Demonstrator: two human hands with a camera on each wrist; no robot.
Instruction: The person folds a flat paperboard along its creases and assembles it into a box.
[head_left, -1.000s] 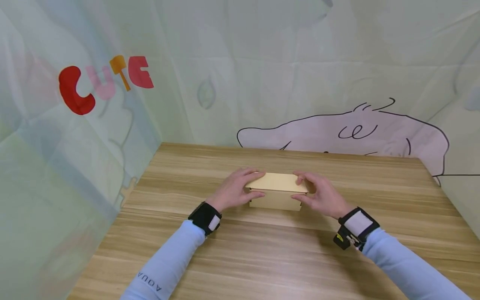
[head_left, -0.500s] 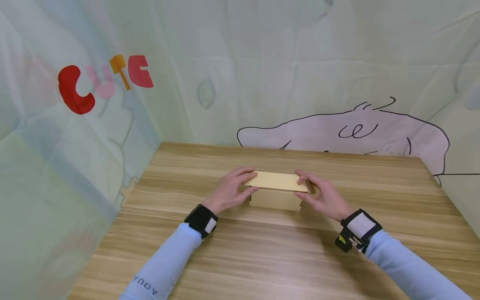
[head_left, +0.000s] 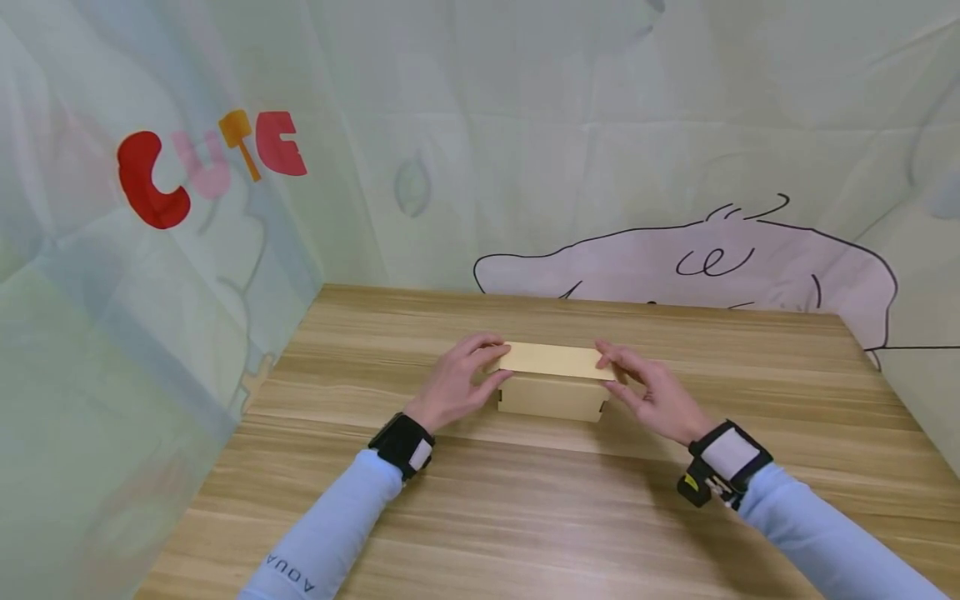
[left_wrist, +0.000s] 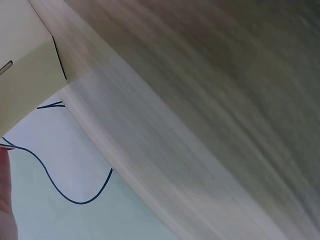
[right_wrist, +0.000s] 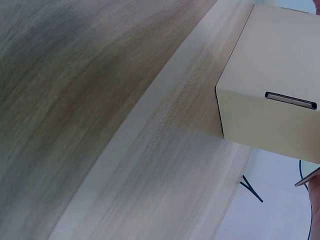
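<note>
In the head view a small pale wooden box (head_left: 551, 397) stands on the table, with dark slots at its front corners. A thin, pale, flat wooden lid (head_left: 557, 361) covers its top. My left hand (head_left: 459, 379) holds the lid's left end, thumb at the front edge and fingers at the back. At the other end my right hand (head_left: 656, 396) grips the lid between thumb and fingers, one fingertip bent onto its top. The right wrist view shows the box's side (right_wrist: 270, 117) with a slot, and the lid's thin edge (right_wrist: 306, 179) apart from the box there.
The wood-grain table (head_left: 525, 508) reaches back to a printed cloth backdrop (head_left: 525, 167). On the left, another stretch of cloth carries coloured letters (head_left: 153, 181). Both wrists wear black straps (head_left: 402, 447) with cameras.
My left hand has shifted slightly left, and its thumb has risen from the box front to the lid's edge. The right thumb has moved right and up. The box stays in place.
</note>
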